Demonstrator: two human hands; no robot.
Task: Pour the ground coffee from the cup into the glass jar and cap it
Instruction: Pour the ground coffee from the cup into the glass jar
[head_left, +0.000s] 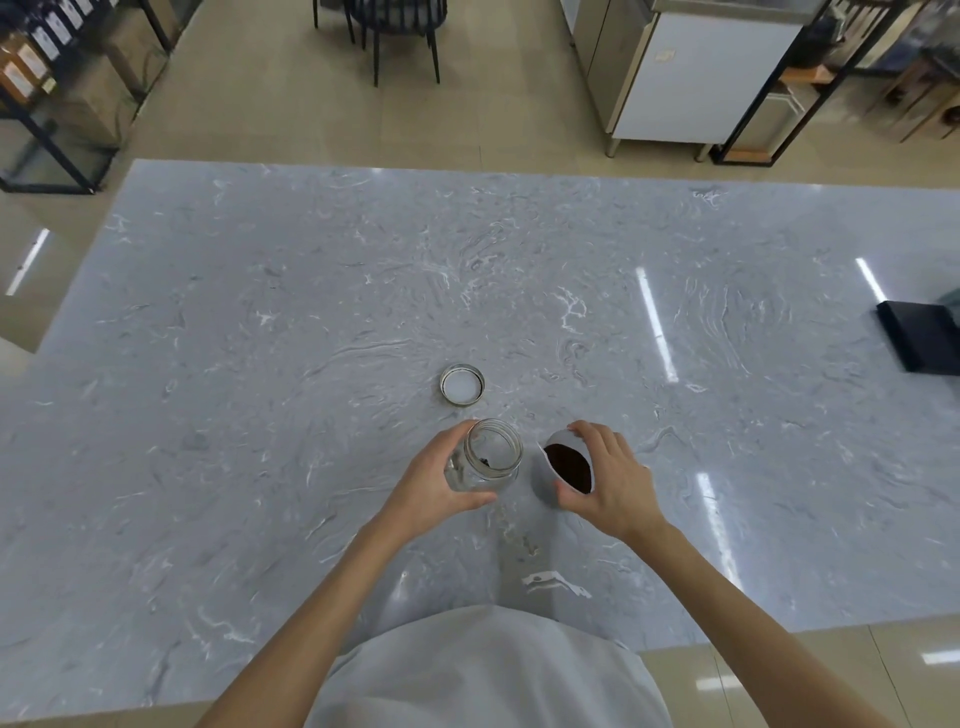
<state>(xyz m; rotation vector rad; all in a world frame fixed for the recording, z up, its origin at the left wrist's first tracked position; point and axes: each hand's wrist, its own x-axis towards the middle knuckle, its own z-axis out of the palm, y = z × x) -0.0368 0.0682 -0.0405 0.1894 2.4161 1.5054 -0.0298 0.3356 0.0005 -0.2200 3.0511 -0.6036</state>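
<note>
the table (311, 312) is polished grey marble-look stone, glossy with light streaks. the jar (488, 460) is clear smooth glass. the lid (462, 384) looks like shiny metal with a matt white inside. the cup (550, 475) looks like white paper, holding dark, grainy ground coffee (571, 465).

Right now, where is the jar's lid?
The lid lies on the marble table, just beyond the glass jar held by the left hand.

— What's each hand doing?
— Left hand (434, 480) grips the open glass jar (488, 460); right hand (608, 480) tilts the cup (558, 467) of ground coffee (571, 462) toward it.
— Anything in the jar?
— Maybe a few dark specks. The lid (462, 384) lies on the table (260, 364) beyond.
</note>
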